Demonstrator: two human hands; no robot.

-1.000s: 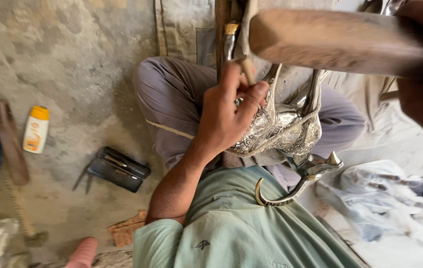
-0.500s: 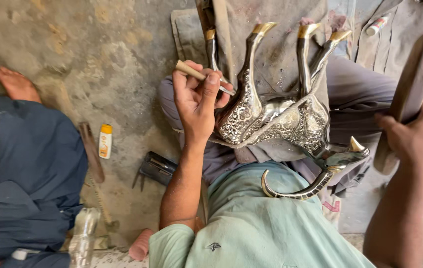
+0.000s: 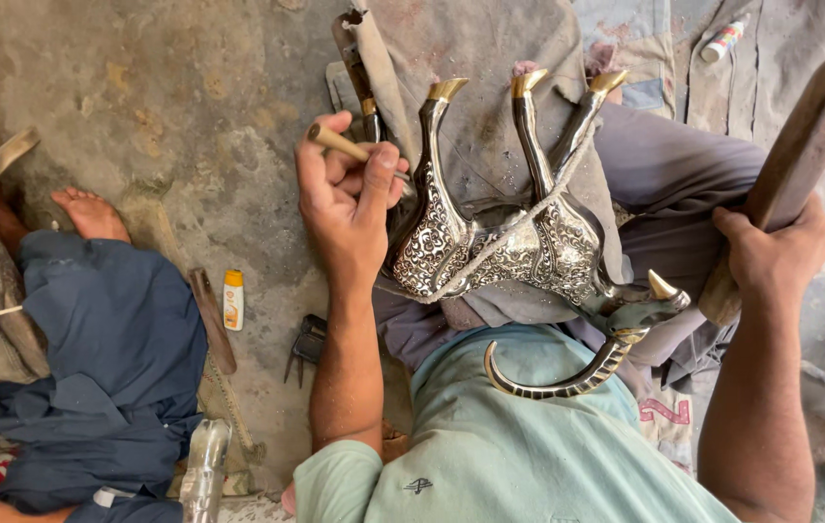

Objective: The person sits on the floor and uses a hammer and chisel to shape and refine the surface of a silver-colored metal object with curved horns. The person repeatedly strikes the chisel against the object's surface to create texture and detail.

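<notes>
An ornate silver and black metal animal figure [image 3: 500, 242] with brass hooves and curved horns lies upside down across my lap, tied with a cord. My left hand [image 3: 345, 199] grips a small wooden-handled chisel [image 3: 335, 142] with its tip against the figure's front leg. My right hand [image 3: 771, 254] holds a long wooden mallet [image 3: 805, 145] raised at the right, apart from the figure.
Another person in dark blue clothes [image 3: 93, 358] sits at the left with a bare foot [image 3: 91, 213] on the concrete floor. A small yellow-capped tube [image 3: 232, 298], a wooden stick [image 3: 211, 320] and black pliers [image 3: 308, 344] lie on the floor. A worn cloth [image 3: 490, 58] covers my legs.
The view has shifted, showing more of the person at the left. My left hand has settled the chisel against the figure's leg, and the mallet has come into view, raised at the right.
</notes>
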